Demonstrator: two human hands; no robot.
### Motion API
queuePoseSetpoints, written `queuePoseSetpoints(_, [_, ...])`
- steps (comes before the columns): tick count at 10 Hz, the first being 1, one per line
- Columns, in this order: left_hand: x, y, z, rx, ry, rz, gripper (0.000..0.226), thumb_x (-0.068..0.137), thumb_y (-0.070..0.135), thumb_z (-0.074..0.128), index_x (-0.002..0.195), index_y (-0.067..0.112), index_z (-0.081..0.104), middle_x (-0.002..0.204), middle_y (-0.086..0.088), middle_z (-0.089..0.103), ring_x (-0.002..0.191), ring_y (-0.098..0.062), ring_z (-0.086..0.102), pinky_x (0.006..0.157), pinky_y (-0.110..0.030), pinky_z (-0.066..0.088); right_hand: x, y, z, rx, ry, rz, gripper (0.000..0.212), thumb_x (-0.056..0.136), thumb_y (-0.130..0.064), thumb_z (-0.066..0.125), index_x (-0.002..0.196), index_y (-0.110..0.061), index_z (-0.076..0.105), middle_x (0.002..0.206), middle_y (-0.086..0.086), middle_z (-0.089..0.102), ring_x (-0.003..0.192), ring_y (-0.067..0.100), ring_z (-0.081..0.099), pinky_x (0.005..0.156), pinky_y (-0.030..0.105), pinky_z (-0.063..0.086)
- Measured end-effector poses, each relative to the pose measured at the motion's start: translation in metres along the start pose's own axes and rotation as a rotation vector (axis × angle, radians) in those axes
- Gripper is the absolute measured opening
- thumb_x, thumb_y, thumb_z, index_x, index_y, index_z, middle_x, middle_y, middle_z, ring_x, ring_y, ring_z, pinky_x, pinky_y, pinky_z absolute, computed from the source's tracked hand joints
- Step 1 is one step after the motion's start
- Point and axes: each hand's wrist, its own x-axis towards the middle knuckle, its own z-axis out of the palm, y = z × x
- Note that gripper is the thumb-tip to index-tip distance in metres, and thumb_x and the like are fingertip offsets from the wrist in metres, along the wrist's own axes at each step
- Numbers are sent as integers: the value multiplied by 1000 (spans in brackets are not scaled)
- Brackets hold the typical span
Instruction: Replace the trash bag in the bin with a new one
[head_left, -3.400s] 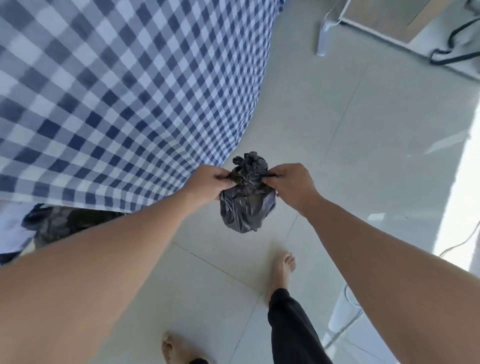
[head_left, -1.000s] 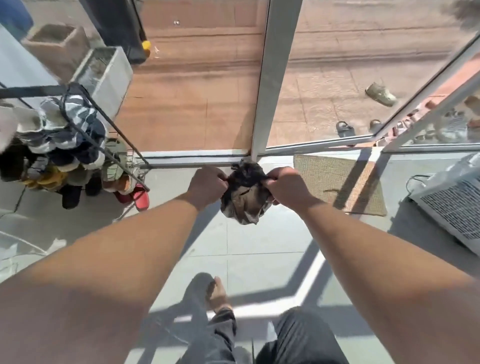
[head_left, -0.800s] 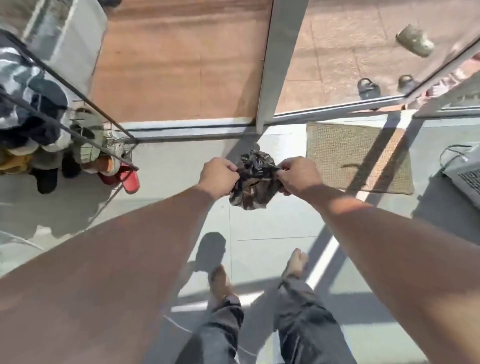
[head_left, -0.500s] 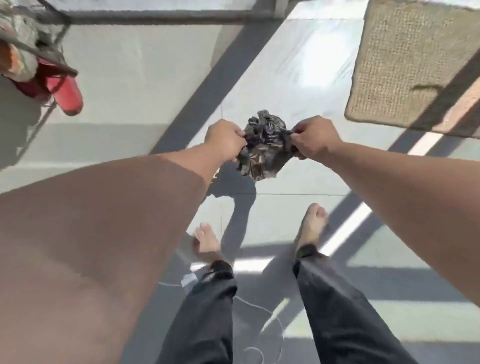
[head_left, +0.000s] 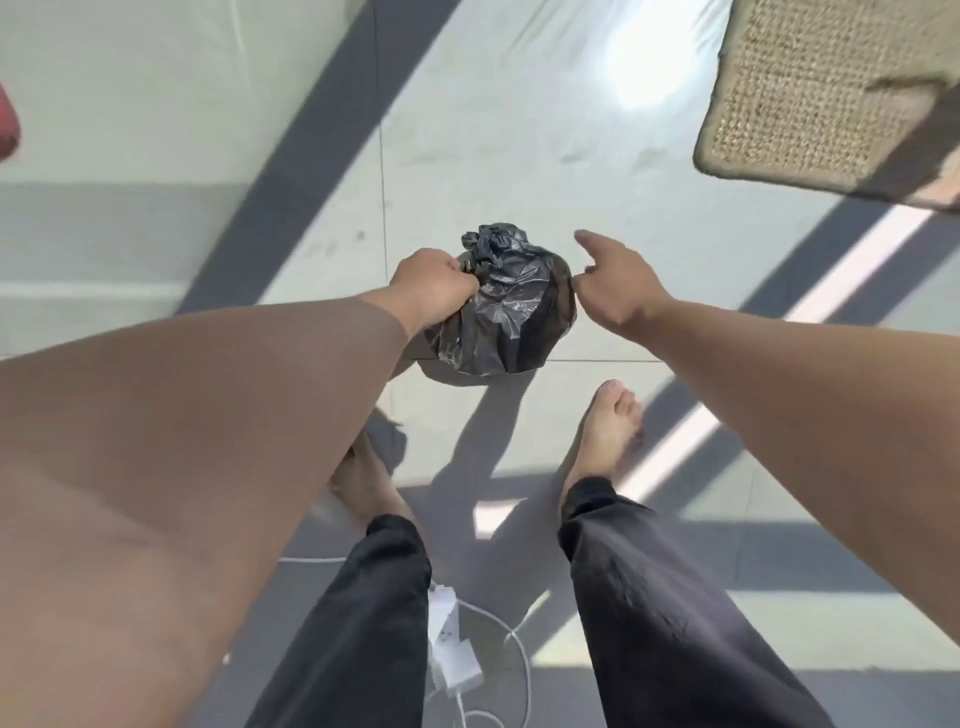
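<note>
A small, full black trash bag (head_left: 506, 312) with a knotted top rests on the pale tiled floor just ahead of my bare feet. My left hand (head_left: 434, 286) grips the bag's neck on its left side, fingers closed on the plastic. My right hand (head_left: 613, 280) hovers just right of the bag with fingers spread, holding nothing. No bin is in view.
A woven doormat (head_left: 815, 88) lies at the upper right. A white power strip with a charger and cables (head_left: 452, 660) sits on the floor between my legs. A red object (head_left: 8, 124) shows at the left edge. Window-frame shadows cross the tiles.
The bag has gone down from between both hands onto the floor. My right hand has let go and opened; the left still holds the neck. The view has tilted further down.
</note>
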Motion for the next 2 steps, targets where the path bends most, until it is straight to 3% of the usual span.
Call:
queuePoseSetpoints(1, [-29, 19, -40, 139, 37, 31, 41, 87, 30, 55, 124, 12, 63, 124, -6, 63, 117, -28, 57, 86, -28, 40, -26, -24, -35, -28, 42, -37, 65, 87, -9, 41, 151, -15, 32, 156, 7, 37, 139, 23, 40, 116, 36, 30])
queuePoseSetpoints(2, [-56, 42, -72, 179, 92, 77, 22, 90, 25, 48, 82, 10, 62, 105, -15, 68, 92, -33, 56, 65, -30, 39, -49, -46, -59, -69, 87, -91, 65, 87, -10, 41, 151, -18, 32, 156, 5, 37, 140, 24, 39, 115, 34, 30])
